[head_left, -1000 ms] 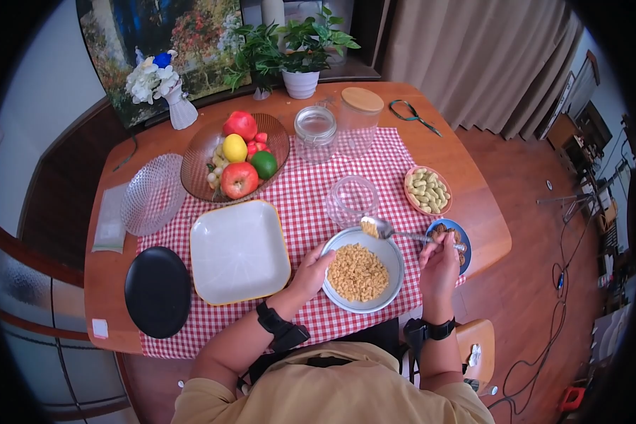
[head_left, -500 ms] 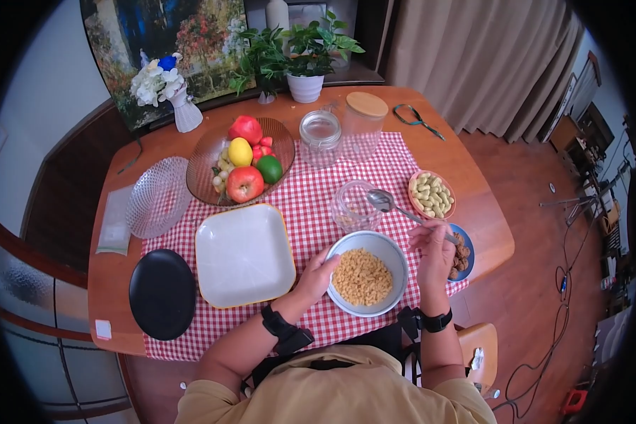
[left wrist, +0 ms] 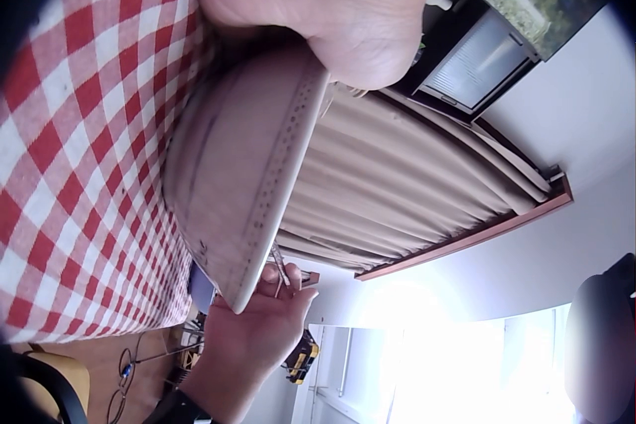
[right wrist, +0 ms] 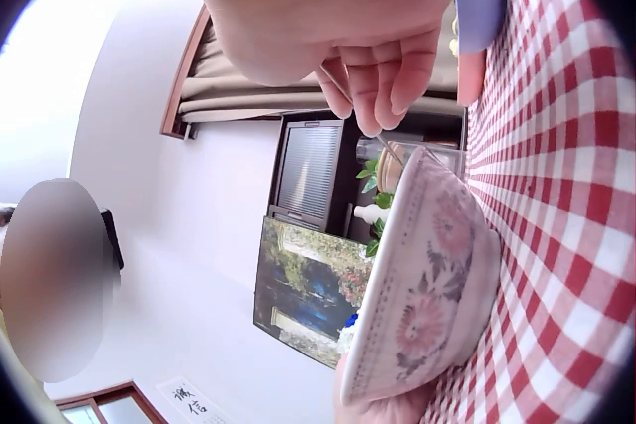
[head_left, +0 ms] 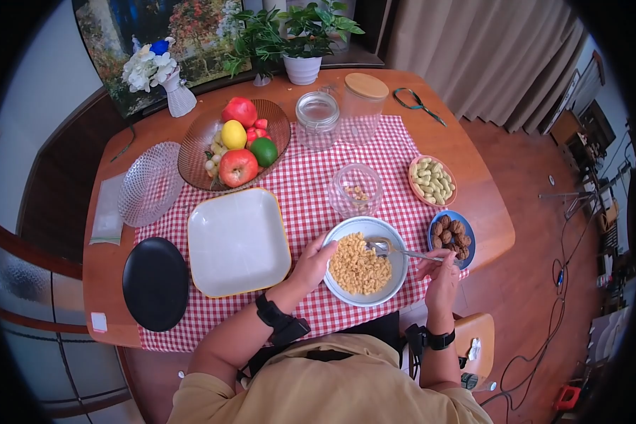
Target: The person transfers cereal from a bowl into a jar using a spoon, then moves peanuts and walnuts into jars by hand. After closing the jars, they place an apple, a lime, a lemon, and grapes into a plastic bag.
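A white bowl (head_left: 397, 281), pink-flowered outside in the right wrist view, holds pale yellow grain-like bits (head_left: 353, 270). My left hand (head_left: 311, 267) grips its left side, thumb over the rim. On the other side, my right hand (head_left: 442, 283) pinches the handle of a metal spoon (head_left: 411, 253). The spoon's head lies inside the bowl, at the right edge of the bits. Just behind the bowl stands a small clear glass jar (head_left: 338, 201) with a few of the same bits at its bottom. In the left wrist view, the bowl (left wrist: 234, 171) sits on the checked cloth.
Peanuts (head_left: 433, 181) and walnuts (head_left: 451, 237) fill two small dishes at the right. A square white dish (head_left: 239, 244) and a black oval plate (head_left: 155, 283) lie to the left. Farther back are a fruit bowl (head_left: 191, 169), a clip-top jar (head_left: 316, 124) and a wooden-lidded jar (head_left: 364, 113).
The spoon carried bits above the bowl, was then empty beside the glass jar, and is now back in the bowl. Bits show in the jar. My left hand has kept its grip.
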`<state>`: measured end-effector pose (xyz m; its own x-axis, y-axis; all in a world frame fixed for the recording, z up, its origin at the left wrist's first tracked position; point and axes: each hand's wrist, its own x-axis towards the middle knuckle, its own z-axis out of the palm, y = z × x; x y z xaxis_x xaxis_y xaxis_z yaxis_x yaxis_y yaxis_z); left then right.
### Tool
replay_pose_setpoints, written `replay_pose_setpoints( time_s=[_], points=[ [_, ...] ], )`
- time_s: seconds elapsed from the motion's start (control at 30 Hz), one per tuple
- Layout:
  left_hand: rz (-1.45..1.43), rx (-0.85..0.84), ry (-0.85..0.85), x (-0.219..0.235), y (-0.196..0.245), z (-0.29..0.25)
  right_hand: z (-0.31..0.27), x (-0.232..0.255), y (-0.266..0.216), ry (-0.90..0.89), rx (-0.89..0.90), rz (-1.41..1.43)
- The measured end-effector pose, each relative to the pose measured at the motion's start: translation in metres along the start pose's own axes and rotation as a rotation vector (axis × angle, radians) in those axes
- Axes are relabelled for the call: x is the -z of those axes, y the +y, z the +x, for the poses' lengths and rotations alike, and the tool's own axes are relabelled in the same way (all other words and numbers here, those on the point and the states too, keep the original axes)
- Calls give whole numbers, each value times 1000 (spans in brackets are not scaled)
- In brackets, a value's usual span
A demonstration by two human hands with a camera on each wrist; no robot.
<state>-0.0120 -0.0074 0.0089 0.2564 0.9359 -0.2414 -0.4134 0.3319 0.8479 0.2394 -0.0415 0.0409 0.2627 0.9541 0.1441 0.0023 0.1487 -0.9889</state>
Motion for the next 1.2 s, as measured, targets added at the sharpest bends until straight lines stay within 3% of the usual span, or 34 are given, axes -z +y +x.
replay_pose_setpoints(
  time_s=[0.07, 0.13, 0.33, 0.77, 0.93, 1.2],
  points=[
    [0, -7, -7, 1, -1, 1, -1, -3, 2, -4, -46, 29],
    [-1, -14, -16, 3, -3, 1, -2, -8, 2, 33, -208, 101],
    [27, -25, -29, 2, -1, 1, -2, -6, 14, -85, -233, 81],
    [12, -22, -27, 4, -5, 3, -2, -15, 12, -134, -127, 30],
    [32, -13, -23, 5, -4, 3, 2, -17, 18, -57, -231, 294],
    [29, -45, -26, 4, -7, 4, 17, -20, -2, -43, -193, 357]
  ],
)
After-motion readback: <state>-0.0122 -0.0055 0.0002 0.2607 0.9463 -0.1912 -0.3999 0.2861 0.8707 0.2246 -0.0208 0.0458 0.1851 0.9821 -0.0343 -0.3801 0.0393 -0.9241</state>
